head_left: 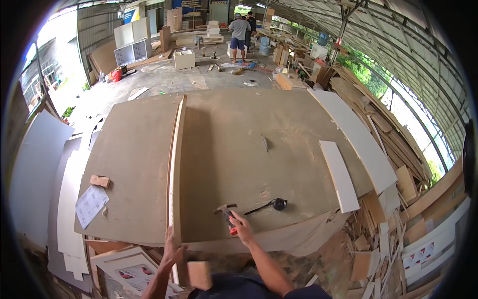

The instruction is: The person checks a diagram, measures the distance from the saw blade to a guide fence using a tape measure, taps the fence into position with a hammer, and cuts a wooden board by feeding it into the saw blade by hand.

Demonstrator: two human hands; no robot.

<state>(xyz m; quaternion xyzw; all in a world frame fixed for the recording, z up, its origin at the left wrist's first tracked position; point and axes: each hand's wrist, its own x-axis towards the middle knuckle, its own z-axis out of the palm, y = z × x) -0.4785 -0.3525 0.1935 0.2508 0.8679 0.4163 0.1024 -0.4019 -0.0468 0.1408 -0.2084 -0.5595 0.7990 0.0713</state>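
Note:
A claw hammer (225, 208) with a red and black grip is in my right hand (242, 229), its head just above the large brown work panel (239, 164). My left hand (172, 249) is closed around the near end of a long narrow board (176, 169), which stands on edge across the panel and has a pale top edge. Beside that hand, a short wooden block (199, 275) shows close to my body. To the right of the hammer lies a black tape measure (280, 204), with a thin dark strip (259, 207) beside it.
A white strip (339, 175) and a longer white panel (356, 137) lie at the right. A paper sheet (91, 206) and small wood block (100, 181) sit at left. Offcuts (366, 264) crowd the lower right. Two people (240, 35) stand far back.

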